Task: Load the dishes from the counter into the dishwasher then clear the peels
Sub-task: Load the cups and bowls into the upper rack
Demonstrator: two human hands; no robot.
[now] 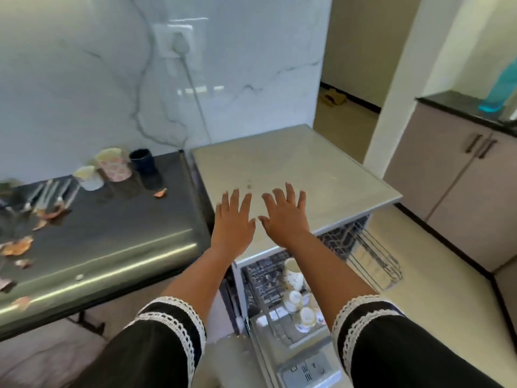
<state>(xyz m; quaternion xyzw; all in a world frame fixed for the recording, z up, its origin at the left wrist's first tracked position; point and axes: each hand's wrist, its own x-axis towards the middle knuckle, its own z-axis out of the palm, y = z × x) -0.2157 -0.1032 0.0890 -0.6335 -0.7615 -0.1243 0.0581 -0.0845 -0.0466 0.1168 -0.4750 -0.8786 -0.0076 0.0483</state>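
Both hands are stretched out flat, fingers spread, over the grey dishwasher top [307, 163]. My left hand [233, 219] and my right hand [285, 217] hold nothing. Below them the dishwasher stands open, with its door [296, 357] down and a wire rack [375, 253] pulled out. Three pale cups [293, 275] lie in the lower rack. On the dark counter [117, 242] to the left stand a white cup [88, 177], a floral cup [113, 163] and a dark cup [142, 161]. Cutlery [47, 196] and orange peels [16, 246] lie beside them.
A marble wall with a socket and cable [195, 88] backs the counter. Beige cabinets [461, 175] under a black top with a teal bottle [500, 88] stand at the right. An open doorway [352, 79] lies beyond the dishwasher.
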